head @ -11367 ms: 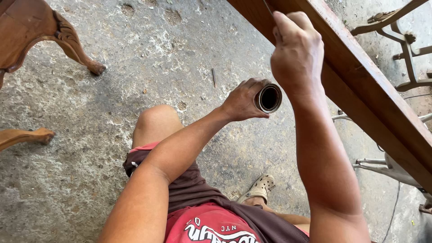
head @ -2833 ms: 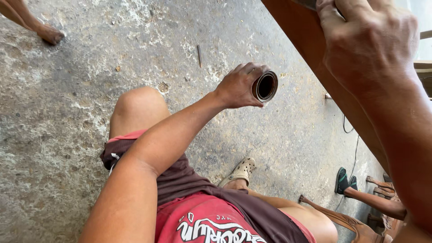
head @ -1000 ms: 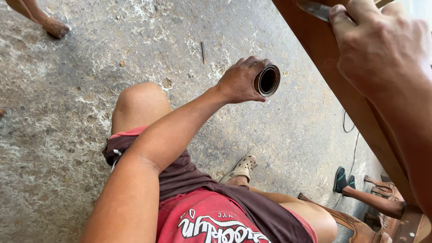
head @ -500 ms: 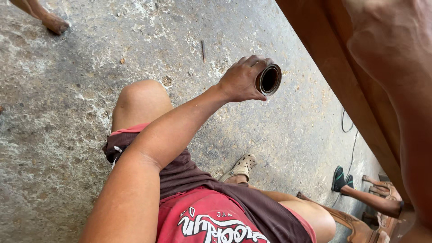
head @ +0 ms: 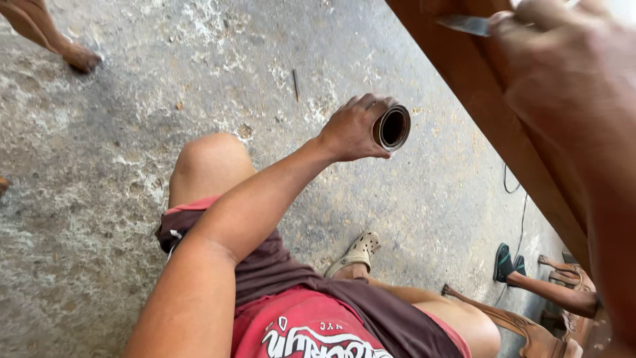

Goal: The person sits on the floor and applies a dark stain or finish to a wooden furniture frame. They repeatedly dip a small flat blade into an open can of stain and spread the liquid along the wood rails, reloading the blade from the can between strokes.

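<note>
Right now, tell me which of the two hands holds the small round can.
The left hand: it grips the can, its dark mouth toward the camera. The right hand instead holds a flat metal blade against the wooden beam.

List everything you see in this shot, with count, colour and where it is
Small can: one, dark inside, held in left hand, centre.
Flat blade tool: one, grey metal, top right, at right hand.
Wooden beam: one, reddish brown, slanting down the right side.
Carved wooden leg: one, brown, top left.
Cable: one, dark, on floor, right.
Concrete floor: grey.
Sandal: one, beige, lower centre.
Left hand: gripping can.
Right hand: top right, blurred, by beam.
</note>
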